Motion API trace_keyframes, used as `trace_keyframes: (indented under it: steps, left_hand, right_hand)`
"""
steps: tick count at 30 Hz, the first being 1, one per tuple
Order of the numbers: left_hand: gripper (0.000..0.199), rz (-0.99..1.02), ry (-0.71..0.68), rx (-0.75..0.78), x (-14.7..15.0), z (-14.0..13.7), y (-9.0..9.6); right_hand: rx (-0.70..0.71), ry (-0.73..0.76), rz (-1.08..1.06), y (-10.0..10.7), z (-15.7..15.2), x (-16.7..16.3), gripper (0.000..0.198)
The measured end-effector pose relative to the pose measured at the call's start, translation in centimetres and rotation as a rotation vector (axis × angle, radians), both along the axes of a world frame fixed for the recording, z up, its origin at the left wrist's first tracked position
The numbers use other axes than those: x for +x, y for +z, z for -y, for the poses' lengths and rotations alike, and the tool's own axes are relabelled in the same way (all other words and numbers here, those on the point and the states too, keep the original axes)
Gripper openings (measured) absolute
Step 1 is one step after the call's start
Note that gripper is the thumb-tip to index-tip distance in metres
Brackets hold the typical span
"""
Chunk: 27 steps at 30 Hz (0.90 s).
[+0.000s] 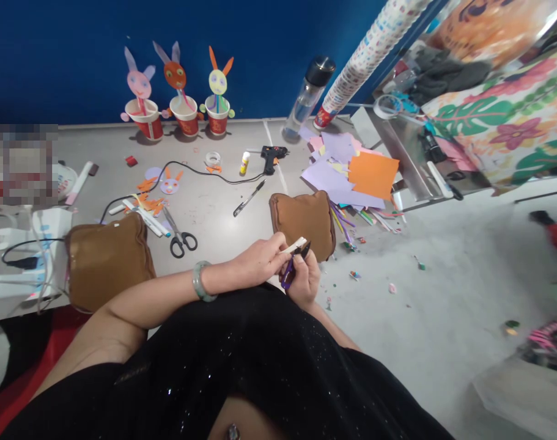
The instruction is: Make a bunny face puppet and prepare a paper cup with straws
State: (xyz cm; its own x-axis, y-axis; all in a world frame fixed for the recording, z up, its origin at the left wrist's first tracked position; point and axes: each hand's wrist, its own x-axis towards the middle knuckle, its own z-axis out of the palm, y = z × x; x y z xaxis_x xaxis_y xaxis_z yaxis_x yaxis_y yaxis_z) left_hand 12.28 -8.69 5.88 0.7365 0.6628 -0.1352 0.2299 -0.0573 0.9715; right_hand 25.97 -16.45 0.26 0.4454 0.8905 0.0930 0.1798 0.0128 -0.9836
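My left hand (262,260) is closed on a small bundle of flat, cream-coloured craft sticks (295,245) near the table's front edge. In my right hand (306,281) is a pair of pliers (287,276) with purple handles and dark jaws. The jaws are at the sticks, and I cannot tell whether they bite into them. Both hands are just in front of a brown cushion (302,220). Behind them lie a black pen (249,198) and a black hot glue gun (272,157).
Three paper cups with bunny faces, one being a red cup (150,127), stand along the blue wall. Scissors (181,237) and markers lie left. A water bottle (301,101), stacked cups (370,55) and coloured paper (374,174) are right. Another brown cushion (106,260) is far left.
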Motion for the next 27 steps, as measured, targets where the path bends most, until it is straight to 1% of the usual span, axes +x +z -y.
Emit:
trace_keyframes:
  steps: [2, 3, 5, 6, 8, 10, 12, 14, 16, 19, 20, 22, 24, 25, 27]
  left_hand:
    - [0.019, -0.059, -0.017, 0.003, -0.5, 0.3, -0.4]
    - [0.019, -0.094, -0.034, -0.023, -0.8, 0.4, -0.7]
    - [0.018, -0.116, -0.048, -0.156, -1.4, 0.6, -1.3]
    - [0.018, -0.085, -0.05, -0.223, -1.6, 0.5, -1.5]
    - [0.021, 0.002, -0.036, -0.303, -1.9, 0.3, -1.8]
    - [0.025, 0.074, -0.028, -0.316, -1.9, 0.1, -1.7]
    - [0.026, 0.09, -0.031, -0.299, -1.7, -0.1, -1.5]
    - [0.026, 0.062, -0.032, -0.261, -1.5, -0.2, -1.1]
    - [0.023, 0.02, -0.026, -0.193, -1.4, -0.1, -0.7]
    - [0.019, -0.032, -0.008, -0.076, -1.5, -0.2, -0.3]
    - [0.018, -0.048, -0.012, -0.046, -1.6, -0.3, -0.3]
    - [0.019, -0.084, -0.039, 0.01, -1.7, -0.5, -0.2]
    - [0.023, -0.126, -0.079, 0.072, -1.8, -0.8, -0.2]
    - [0.025, -0.146, -0.099, 0.097, -1.8, -0.9, -0.2]
    - [0.027, -0.181, -0.127, 0.132, -1.8, -1.0, -0.3]
  right_hand:
    - [0.046, -0.082, 0.068, 0.9, -0.7, 1.4, 0.034]
    - [0.074, -0.118, 0.072, 1.5, -1.2, 2.3, 0.035]
    - [0.17, -0.225, 0.039, 2.6, -2.0, 4.1, 0.032]
    - [0.225, -0.254, 0.008, 3.0, -2.4, 4.8, 0.027]
    - [0.259, -0.206, -0.014, 3.6, -2.7, 5.5, 0.024]
    - [0.223, -0.121, 0.023, 3.7, -2.6, 5.3, 0.026]
    - [0.135, -0.042, 0.106, 3.5, -2.1, 4.6, 0.034]
    - [0.041, 0.036, 0.196, 3.3, -1.6, 3.7, 0.043]
    - [0.008, 0.075, 0.272, 2.9, -1.2, 3.2, 0.041]
    - [0.099, 0.032, 0.439, 2.1, -1.0, 3.3, 0.03]
    - [0.138, 0.049, 0.52, 1.9, -1.1, 3.7, 0.026]
    - [0.205, 0.146, 0.712, 1.6, -1.3, 4.6, 0.02]
    - [0.261, 0.255, 0.886, 1.6, -1.5, 5.6, 0.019]
    - [0.291, 0.298, 0.949, 1.8, -1.6, 6.0, 0.02]
    - [0.33, 0.358, 1.01, 2.1, -1.7, 6.4, 0.022]
